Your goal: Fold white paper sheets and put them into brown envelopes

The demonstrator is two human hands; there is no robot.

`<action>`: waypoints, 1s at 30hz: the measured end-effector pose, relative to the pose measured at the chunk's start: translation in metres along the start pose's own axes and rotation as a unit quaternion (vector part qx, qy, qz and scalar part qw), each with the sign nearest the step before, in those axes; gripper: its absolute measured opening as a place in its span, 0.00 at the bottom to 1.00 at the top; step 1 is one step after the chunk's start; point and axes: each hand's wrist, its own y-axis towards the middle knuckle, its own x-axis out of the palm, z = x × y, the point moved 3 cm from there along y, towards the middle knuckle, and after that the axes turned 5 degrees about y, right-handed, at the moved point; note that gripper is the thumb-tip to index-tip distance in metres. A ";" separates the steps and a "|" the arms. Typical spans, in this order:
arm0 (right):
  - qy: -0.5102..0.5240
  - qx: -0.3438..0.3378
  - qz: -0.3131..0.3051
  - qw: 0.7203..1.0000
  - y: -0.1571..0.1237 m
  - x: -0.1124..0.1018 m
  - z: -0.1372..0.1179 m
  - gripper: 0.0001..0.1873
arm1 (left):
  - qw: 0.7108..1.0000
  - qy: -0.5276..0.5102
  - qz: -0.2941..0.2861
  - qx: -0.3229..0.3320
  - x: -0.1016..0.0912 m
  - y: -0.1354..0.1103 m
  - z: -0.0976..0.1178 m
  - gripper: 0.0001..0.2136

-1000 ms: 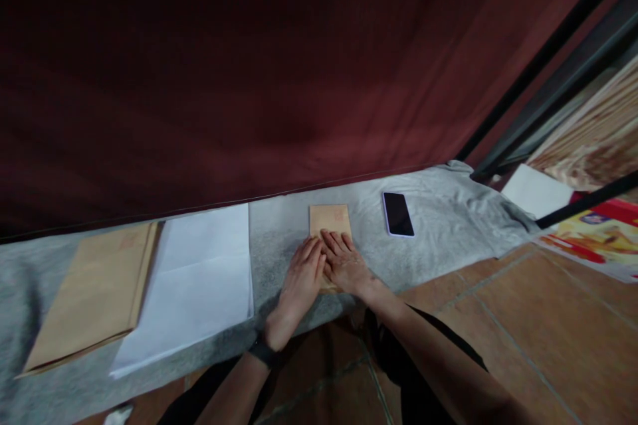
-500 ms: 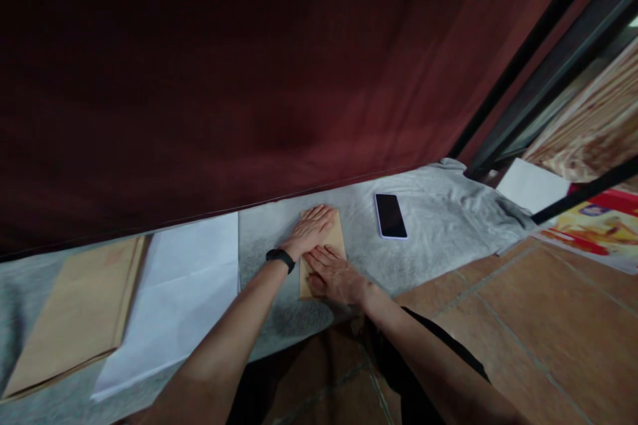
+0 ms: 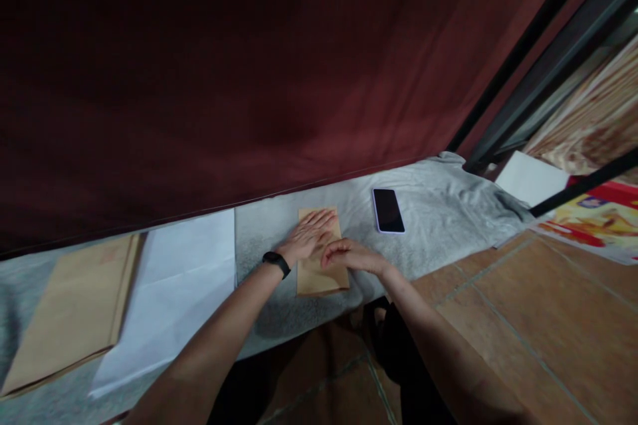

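A small folded piece of brown paper [image 3: 319, 282] lies on the grey cloth in front of me. My left hand [image 3: 306, 236], with a black band at the wrist, rests flat across its upper part, fingers stretched out towards the right. Over the paper's right side is my right hand [image 3: 351, 255], its fingers curled inward and nothing visible in them. Whether the right knuckles touch the paper I cannot tell.
To the left lie a white sheet [image 3: 184, 292] and a larger brown paper envelope [image 3: 74, 305]. A phone [image 3: 388, 210] rests right of my hands on the grey cloth [image 3: 438, 212]. Behind hangs a dark red curtain [image 3: 249, 113]; black bars [image 3: 528, 60] stand at the right.
My right hand has gone from lying flat on the brown paper to curled fingers, raised slightly, uncovering the paper's lower part. My left hand stays flat on the paper.
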 end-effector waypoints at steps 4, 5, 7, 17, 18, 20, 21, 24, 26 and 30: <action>-0.018 0.005 0.145 0.989 0.007 -0.021 0.012 0.13 | 1.000 0.013 -0.004 0.001 0.007 -0.014 0.011 0.26; -0.021 0.007 0.163 0.986 0.008 -0.024 0.015 0.13 | 1.000 0.014 0.000 0.003 0.008 -0.019 0.015 0.27; -0.029 0.009 0.186 0.982 0.010 -0.027 0.018 0.13 | 1.000 0.014 0.008 0.007 0.008 -0.028 0.024 0.27; -0.110 0.030 0.239 0.964 0.008 -0.019 0.013 0.13 | 0.998 -0.016 -0.050 -0.021 0.001 -0.070 0.064 0.28; -0.118 0.034 0.242 0.962 0.008 -0.018 0.013 0.13 | 0.998 -0.025 -0.053 -0.024 -0.001 -0.073 0.067 0.28; -0.136 0.041 0.249 0.958 0.007 -0.018 0.012 0.13 | 0.997 -0.040 -0.061 -0.030 -0.005 -0.080 0.075 0.28; -0.145 0.043 0.252 0.956 0.007 -0.017 0.012 0.13 | 0.996 -0.046 -0.065 -0.030 -0.007 -0.083 0.079 0.28; -0.168 0.047 0.258 0.950 0.007 -0.017 0.012 0.12 | 0.996 -0.059 -0.066 -0.027 -0.014 -0.096 0.094 0.28; -0.180 0.047 0.260 0.947 0.006 -0.016 0.012 0.12 | 0.996 -0.071 -0.059 -0.022 -0.020 -0.106 0.105 0.28; -0.202 0.044 0.262 0.943 0.005 -0.016 0.014 0.12 | 0.990 -0.138 -0.029 -0.028 -0.035 -0.123 0.113 0.25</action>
